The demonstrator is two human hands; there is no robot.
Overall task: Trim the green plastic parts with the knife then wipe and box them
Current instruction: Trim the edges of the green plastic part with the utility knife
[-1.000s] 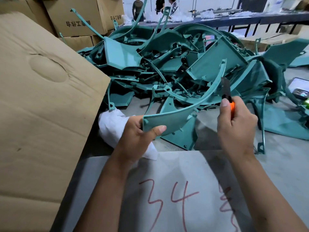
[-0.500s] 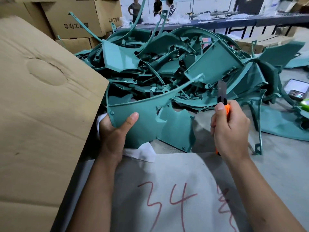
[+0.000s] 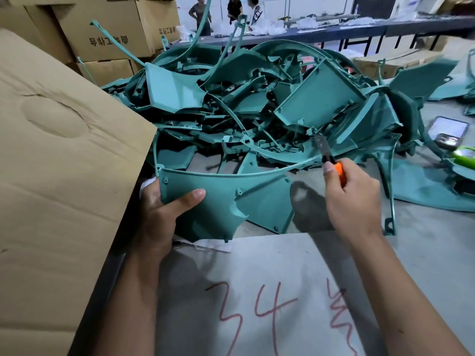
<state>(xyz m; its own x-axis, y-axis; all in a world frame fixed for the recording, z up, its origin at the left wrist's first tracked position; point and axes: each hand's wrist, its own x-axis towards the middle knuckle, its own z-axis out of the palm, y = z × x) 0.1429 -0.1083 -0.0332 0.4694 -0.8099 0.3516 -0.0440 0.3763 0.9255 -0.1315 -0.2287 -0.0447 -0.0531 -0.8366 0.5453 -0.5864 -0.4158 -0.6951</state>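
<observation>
Trimming step in hand. Green plastic panel (image 3: pixel 216 199) held up at centre frame, left hand (image 3: pixel 164 214) gripping its 9 o'clock end, thumb curled over the face, other fingers hidden behind. Utility knife (image 3: pixel 327 156) gripped in right hand (image 3: pixel 352 199) at 3 o'clock, blade up, touching the panel's thin tip. Next move probably calls for drawing the blade along the top edge, away from the left thumb. White cloth (image 3: pixel 147 182) peeking behind the left hand. Untrimmed parts heap (image 3: pixel 257 98) on counter (image 3: pixel 424 253) at 12 o'clock. Cardboard box flap (image 3: pixel 64 163) at 9 o'clock; contents not visible.
</observation>
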